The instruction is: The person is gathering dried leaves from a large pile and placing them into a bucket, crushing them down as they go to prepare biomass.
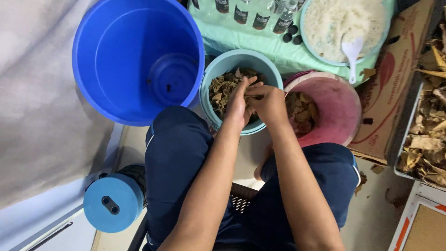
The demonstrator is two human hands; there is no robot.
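My left hand [239,103] and my right hand [268,103] meet over a light blue tub [218,67] filled with dry brown leaves [222,89]. Both hands have their fingers closed on leaf pieces held between them above the tub's near side. Just to the right stands a pink tub [339,107] with more dry leaves [302,111] in its left part. My knees in dark blue trousers frame both tubs.
A large blue bucket [134,60] stands at the left. Behind the tubs a green cloth [260,44] bears bottles [260,14] and a basin of white grains [344,23] with a white spoon [351,51]. A cardboard box [390,88] and a leaf tray [427,135] lie right. A blue round lid [114,204] sits lower left.
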